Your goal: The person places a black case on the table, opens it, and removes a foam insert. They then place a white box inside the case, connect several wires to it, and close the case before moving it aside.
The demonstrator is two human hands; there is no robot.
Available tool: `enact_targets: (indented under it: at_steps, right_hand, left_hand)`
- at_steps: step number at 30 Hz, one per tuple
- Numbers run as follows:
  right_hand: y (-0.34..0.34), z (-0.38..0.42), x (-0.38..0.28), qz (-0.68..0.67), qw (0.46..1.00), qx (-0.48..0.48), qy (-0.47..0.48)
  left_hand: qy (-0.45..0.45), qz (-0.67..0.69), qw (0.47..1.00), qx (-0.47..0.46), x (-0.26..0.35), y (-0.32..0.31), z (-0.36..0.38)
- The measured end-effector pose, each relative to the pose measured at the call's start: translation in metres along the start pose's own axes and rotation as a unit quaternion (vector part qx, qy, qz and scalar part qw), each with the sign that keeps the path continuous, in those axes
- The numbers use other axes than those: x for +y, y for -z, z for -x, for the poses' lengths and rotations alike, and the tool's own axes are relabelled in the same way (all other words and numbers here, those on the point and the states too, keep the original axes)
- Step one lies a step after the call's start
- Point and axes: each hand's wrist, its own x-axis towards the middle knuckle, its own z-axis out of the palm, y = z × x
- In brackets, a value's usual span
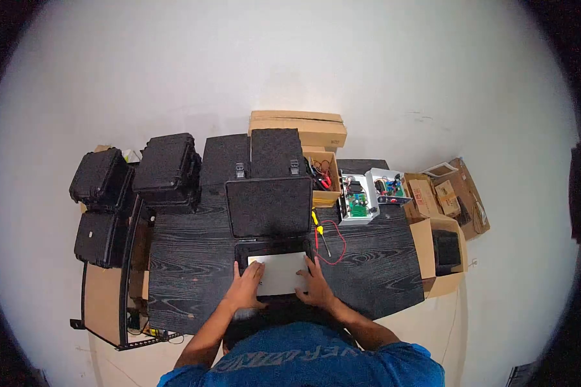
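A black hard case stands open in front of me, its foam-lined lid (269,208) tilted up at the back. Inside its base lies a flat, light grey metal panel (281,272) with a small yellow mark near its top left corner. My left hand (244,287) rests on the panel's left side, fingers spread, one along the case rim. At the right edge, my right hand (316,284) touches the panel with fingers apart and slightly bent. Both hands look open. The panel's underside is hidden.
A yellow screwdriver (321,230) and a red wire (344,244) lie right of the case. Behind are an opened white housing with circuit boards (357,200) and a carton of cables (329,193). Black cases (166,164) stand left; cardboard boxes (447,284) stand right.
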Motion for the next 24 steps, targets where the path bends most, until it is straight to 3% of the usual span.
enact_targets:
  at_steps: [13, 16, 22, 24]
  right_hand:
    - [0.017, -0.013, -0.014, 0.028, 0.998, -0.032, 0.043]
    - [0.029, -0.034, 0.030, 0.020, 0.999, 0.022, -0.012]
    - [0.107, -0.181, 0.095, 0.126, 0.959, 0.254, -0.007]
    - [0.128, -0.221, 0.108, 0.135, 0.960, 0.223, -0.100]
  left_hand:
    - [-0.023, 0.014, 0.999, 0.023, -0.017, -0.007, 0.000]
    - [-0.010, 0.007, 1.000, 0.003, -0.011, -0.002, 0.001]
    - [0.010, -0.008, 1.000, -0.014, -0.002, 0.004, 0.000]
    - [0.014, -0.011, 1.000, -0.017, -0.003, 0.001, -0.001]
